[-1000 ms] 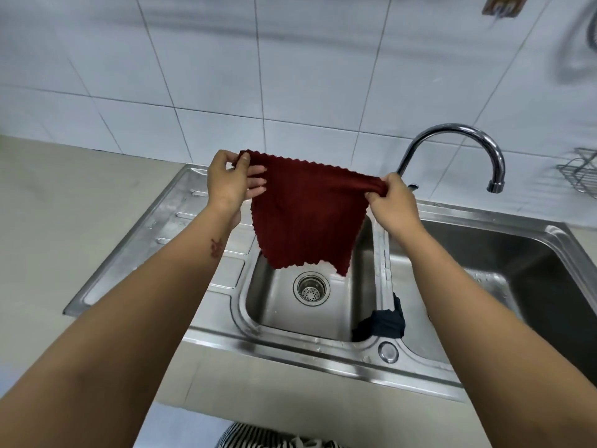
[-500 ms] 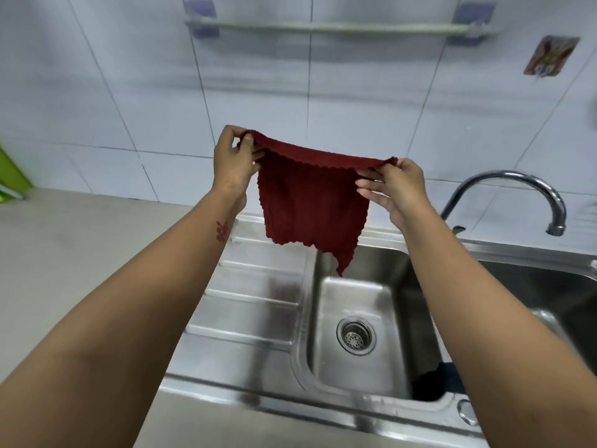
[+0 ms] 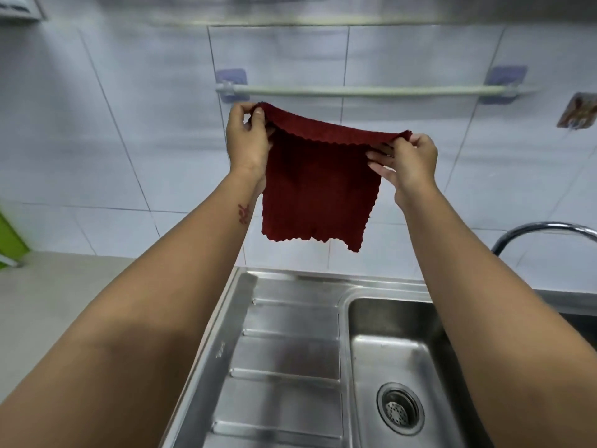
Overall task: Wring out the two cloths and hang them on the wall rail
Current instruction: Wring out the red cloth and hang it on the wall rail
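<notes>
Dark red cloth (image 3: 318,185) with scalloped edges, spread flat and hanging by its two top corners, just below the pale wall rail (image 3: 371,90), rail horizontal on blue mounts, bare

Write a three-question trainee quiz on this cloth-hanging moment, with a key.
1. True or false: the red cloth already hangs over the wall rail.
2. Which grips the cloth's top corners? A) left hand only B) right hand only C) both
3. Fill in: below the cloth lies the steel ____.

Key: 1 false, it is held just below the rail; 2 C; 3 sink.
</notes>
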`<action>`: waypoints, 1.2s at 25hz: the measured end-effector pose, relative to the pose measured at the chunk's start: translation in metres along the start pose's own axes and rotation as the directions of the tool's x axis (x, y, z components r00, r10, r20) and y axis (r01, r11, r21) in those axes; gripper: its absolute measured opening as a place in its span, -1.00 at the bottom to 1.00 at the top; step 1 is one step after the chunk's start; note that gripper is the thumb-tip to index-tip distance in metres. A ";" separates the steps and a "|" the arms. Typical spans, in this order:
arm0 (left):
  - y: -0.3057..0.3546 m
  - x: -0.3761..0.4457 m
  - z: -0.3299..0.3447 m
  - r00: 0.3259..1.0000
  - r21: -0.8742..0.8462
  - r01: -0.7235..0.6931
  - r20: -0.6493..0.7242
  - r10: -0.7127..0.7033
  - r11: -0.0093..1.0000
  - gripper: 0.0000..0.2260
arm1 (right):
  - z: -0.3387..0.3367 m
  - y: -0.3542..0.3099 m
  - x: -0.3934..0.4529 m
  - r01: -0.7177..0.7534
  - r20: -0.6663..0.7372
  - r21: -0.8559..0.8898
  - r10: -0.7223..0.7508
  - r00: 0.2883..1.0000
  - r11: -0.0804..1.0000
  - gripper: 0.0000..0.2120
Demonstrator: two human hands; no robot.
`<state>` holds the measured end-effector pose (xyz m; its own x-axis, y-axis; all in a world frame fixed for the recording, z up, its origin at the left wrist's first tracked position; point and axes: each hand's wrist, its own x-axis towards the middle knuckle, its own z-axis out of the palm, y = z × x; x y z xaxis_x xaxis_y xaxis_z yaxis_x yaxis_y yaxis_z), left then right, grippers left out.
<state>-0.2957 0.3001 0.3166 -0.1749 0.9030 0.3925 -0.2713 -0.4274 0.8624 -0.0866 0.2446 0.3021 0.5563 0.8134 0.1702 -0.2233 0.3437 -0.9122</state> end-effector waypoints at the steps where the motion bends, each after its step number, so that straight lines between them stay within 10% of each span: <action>1: 0.002 0.011 0.004 1.000 0.004 -0.029 -0.002 0.029 1.000 -0.86 | 0.009 -0.005 0.007 0.028 -0.005 -0.001 -0.028 1.000 1.000 -0.89; 8: 0.024 0.086 0.026 0.961 0.210 -0.274 0.034 0.273 0.939 -0.91 | 0.065 -0.035 0.069 0.361 -0.002 -0.327 -0.383 0.924 0.873 -0.85; 14: 0.006 0.126 0.029 0.871 0.535 -0.491 0.323 0.371 0.688 -0.73 | 0.059 -0.029 0.110 0.681 0.566 -0.730 -0.507 0.650 0.058 -0.57; 18: -0.018 0.130 0.023 0.783 0.742 -0.600 0.466 0.412 0.299 -0.70 | 0.059 -0.027 0.119 0.582 0.546 -0.812 -0.390 0.741 -0.032 -0.62; 23: 0.004 0.143 0.051 0.940 0.942 -0.335 0.333 -0.074 -0.019 -0.32 | 0.085 -0.044 0.129 0.340 0.354 -0.924 -0.056 0.934 -0.173 -0.32; 30: 0.010 0.146 0.035 0.892 0.876 -0.437 0.452 -0.029 0.203 -0.61 | 0.069 -0.030 0.122 0.555 0.507 -0.832 -0.433 0.745 -0.020 -0.60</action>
<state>-0.2906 0.4295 0.3943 0.2796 0.8377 0.4691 0.8505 -0.4428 0.2838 -0.0674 0.3663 0.3762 0.1055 0.6953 0.7110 0.9788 0.0538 -0.1978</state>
